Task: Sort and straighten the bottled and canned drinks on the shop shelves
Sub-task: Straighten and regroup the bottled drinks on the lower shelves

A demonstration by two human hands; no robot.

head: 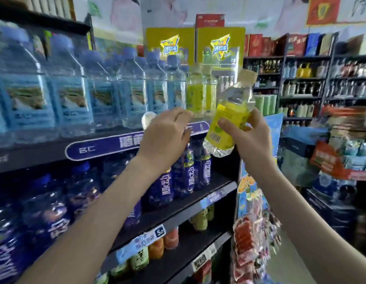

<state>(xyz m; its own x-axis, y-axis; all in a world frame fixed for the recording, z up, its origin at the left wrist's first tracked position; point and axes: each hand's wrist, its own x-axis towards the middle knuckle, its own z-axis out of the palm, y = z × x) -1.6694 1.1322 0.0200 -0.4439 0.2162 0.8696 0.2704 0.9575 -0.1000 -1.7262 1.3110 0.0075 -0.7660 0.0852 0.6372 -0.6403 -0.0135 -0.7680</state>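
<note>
1 cap (148,117) half-hidden behind left hand (165,136); right hand (249,138) grips bottle (229,117).

The yellow-labelled bottle (225,121) you hold is clear, glossy plastic. The shelf edge (24,160) looks matt black and smooth

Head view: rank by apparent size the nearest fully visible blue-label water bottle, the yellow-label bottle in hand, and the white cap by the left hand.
Largest: blue-label water bottle, though nearest the camera, so true size is unsure.
Middle: yellow-label bottle in the right hand.
Smallest: white cap, partly behind the left hand.
</note>
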